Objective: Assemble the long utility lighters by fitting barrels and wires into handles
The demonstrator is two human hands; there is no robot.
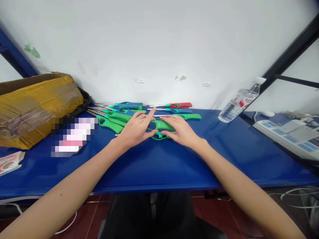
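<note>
Seat: a dark chair edge shows below the near rim of the glossy blue surface (159, 166), with red floor tiles and white cables underneath.
Left hand: the left hand (136, 128) lies palm down over the handle end of the green plastic long-nosed lighter (161, 125), forefinger lifted and pointing forward, thumb touching the loop of the trigger guard.
Left grip: fingers spread and flat, pressing on the lighter, not closed around it.
Right hand: the right hand (180, 130) rests palm down on the other half of the same lighter, thumb against its near edge.
Right grip: fingers apart and laid flat; it steadies, it does not clasp.
Why so held: judged from the pose, both palms pin the lighter flat on the surface so it cannot slide.
Lighter's place: mid-surface, between and under both hands, apart from the rest of the pile.
Just behind: a loose heap of green, blue and red long-nosed lighters (124, 113), metal tubes fanned to the left, close enough to crowd any forward reach.
Left side: a pixelated patch (72, 136), a taped brown cardboard box (35, 106) and a small red-printed card (10, 162).
Right side: a clear plastic water bottle (240, 101) lying tilted, well clear of the hands.
Far: a white wall (159, 43).
</note>
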